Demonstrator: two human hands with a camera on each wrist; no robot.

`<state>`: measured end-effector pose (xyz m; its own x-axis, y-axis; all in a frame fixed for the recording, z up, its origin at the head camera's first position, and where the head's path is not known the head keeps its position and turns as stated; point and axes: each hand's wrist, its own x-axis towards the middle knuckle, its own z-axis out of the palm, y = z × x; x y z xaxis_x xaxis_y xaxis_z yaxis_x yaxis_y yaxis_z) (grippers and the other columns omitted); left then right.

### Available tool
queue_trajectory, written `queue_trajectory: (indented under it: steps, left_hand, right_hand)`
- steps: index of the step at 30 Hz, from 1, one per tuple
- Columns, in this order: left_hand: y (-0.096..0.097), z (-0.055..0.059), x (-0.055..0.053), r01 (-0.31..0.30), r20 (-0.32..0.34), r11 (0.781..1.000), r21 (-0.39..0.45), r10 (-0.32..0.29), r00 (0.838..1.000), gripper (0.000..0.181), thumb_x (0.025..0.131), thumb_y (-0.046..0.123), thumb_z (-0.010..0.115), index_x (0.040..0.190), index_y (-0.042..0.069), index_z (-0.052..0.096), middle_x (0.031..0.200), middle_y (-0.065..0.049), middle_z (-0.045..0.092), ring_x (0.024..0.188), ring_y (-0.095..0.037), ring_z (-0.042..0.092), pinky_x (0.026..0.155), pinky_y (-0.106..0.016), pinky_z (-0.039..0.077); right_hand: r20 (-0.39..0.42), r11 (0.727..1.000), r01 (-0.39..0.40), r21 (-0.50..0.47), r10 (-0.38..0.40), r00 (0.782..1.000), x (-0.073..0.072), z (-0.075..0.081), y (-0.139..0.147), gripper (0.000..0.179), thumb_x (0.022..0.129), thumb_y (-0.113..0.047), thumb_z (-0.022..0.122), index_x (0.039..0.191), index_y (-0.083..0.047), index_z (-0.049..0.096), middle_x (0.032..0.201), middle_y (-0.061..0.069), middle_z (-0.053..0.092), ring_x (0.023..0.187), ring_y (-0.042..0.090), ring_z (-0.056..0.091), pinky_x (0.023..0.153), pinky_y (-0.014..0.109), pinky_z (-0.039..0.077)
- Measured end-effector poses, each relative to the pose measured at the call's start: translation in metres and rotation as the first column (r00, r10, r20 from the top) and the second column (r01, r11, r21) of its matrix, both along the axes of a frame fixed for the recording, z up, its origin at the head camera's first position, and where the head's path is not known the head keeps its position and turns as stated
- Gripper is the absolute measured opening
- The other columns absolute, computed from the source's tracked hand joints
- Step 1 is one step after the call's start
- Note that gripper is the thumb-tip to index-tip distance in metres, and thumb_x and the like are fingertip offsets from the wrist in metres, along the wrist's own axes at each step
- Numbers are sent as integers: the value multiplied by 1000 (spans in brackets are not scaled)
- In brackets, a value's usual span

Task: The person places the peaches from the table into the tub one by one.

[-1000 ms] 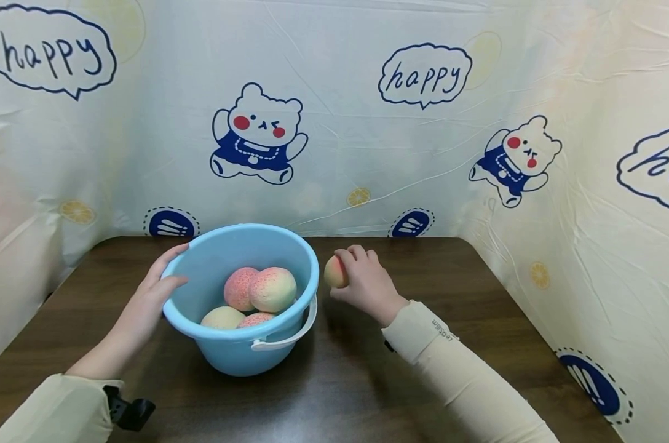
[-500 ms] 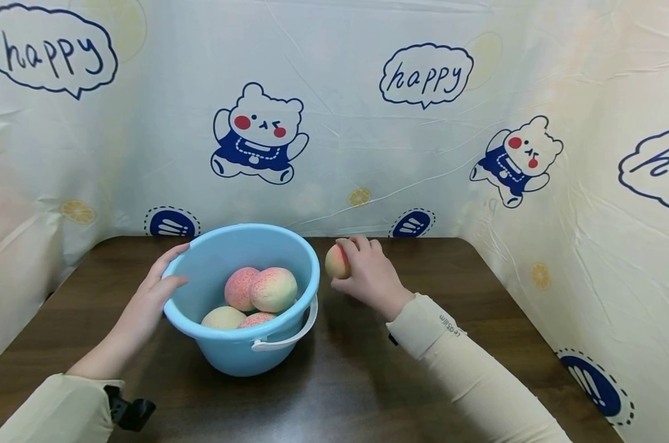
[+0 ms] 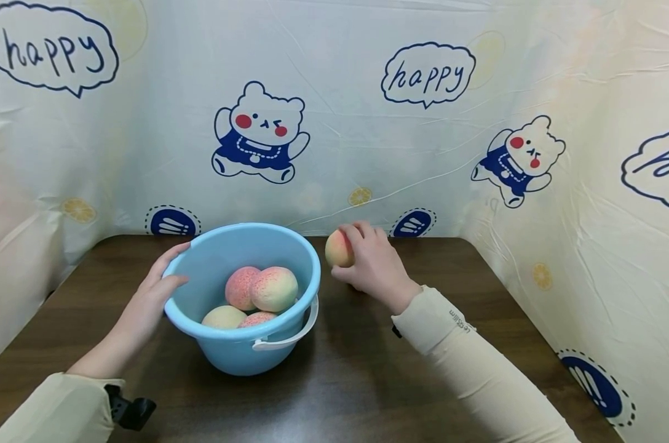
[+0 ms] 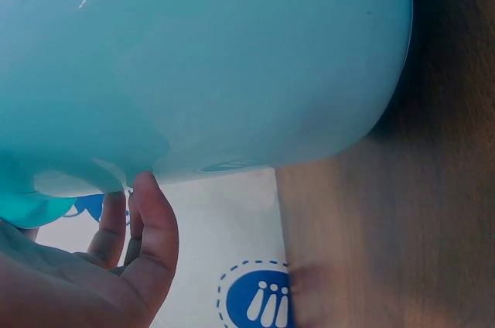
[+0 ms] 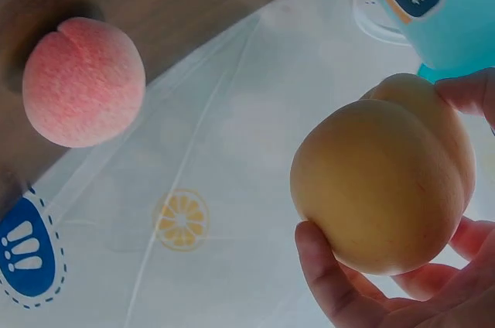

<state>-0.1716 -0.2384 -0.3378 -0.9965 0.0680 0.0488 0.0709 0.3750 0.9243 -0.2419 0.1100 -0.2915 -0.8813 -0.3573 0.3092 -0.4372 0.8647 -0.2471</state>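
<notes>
My left hand [image 3: 150,301] grips the light blue bucket [image 3: 240,357] at the left of its rim, thumb over the edge. In the left wrist view the fingers [image 4: 158,220] lie against the outer wall. My right hand [image 3: 379,267], right of the bucket, holds a peach [image 3: 337,248] between thumb and fingertips. Seen from the right wrist, this peach [image 5: 379,189] is yellowish with a deep crease, raised near bucket-rim height. Several pink and cream peaches [image 3: 275,289] lie inside the bucket. Another pink peach [image 5: 83,82] rests on the table, hidden behind my right hand in the head view.
The brown wooden table [image 3: 368,381] ends at a white printed cloth [image 3: 340,147] hanging behind and along both sides. A white handle [image 3: 290,341] hangs down the bucket's right front.
My right hand has lifted the peach upward from beside the bucket and moved slightly away from me. The left hand and bucket stay where they were.
</notes>
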Motion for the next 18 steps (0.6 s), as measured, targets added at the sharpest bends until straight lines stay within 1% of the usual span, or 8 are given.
queue_trajectory:
  steps: [6,14,18]
  left_hand:
    - [0,0,0,0,-1,1000,0,0,1000,59,106,28,25,160,15,3,163,-24,4,136,-51,23,98,-71,34]
    - [0,1,0,1,3,1000,1,-1,1000,59,106,29,25,160,16,3,163,-24,3,136,-51,22,98,-71,34]
    - [0,1,0,-2,5,1000,-2,2,1000,59,106,29,25,160,16,3,163,-24,3,137,-51,22,98,-71,33]
  right_hand:
    - [-17,1000,-8,0,8,1000,3,8,-1,64,81,-34,73,138,-17,51,135,8,51,114,29,47,89,45,53]
    - [-76,999,-42,-28,40,996,8,14,-4,63,80,-34,73,137,-16,52,134,8,51,112,28,47,86,43,54]
    - [-100,998,-64,-25,61,993,11,17,-7,63,80,-33,74,137,-14,53,134,9,52,113,30,48,87,43,54]
